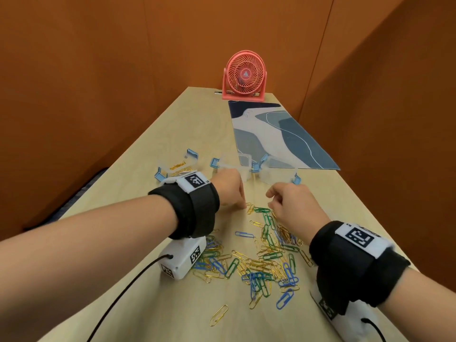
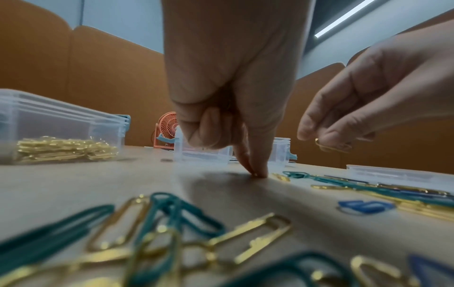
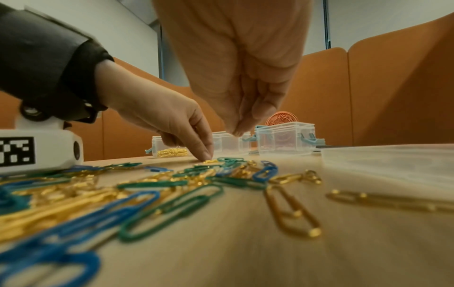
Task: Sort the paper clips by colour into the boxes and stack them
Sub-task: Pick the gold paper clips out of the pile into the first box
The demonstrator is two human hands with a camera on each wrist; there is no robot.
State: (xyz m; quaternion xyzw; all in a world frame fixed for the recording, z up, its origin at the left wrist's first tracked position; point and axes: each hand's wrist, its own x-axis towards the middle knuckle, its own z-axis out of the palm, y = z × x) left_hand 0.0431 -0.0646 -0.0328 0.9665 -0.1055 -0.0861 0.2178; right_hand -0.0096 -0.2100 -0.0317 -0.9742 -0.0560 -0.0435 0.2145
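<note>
Three clear boxes (image 1: 246, 169) stand past a loose heap of gold, green and blue clips (image 1: 261, 257) on the tabletop (image 1: 153, 304); only the left box (image 1: 176, 166) visibly holds gold ones. The left hand (image 1: 230, 191) presses fingers (image 2: 255, 167) down at the heap's far edge. The right hand (image 1: 291, 206) pinches a gold clip (image 2: 332, 148). Heap too tangled to count.

Gold, green and blue paper clips (image 1: 265, 261) are scattered loose on the surface; gold ones are collected in the leftmost clear box (image 1: 176, 166).

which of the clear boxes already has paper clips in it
The leftmost box, beside the left hand: it holds gold clips. The other boxes look empty.
</note>
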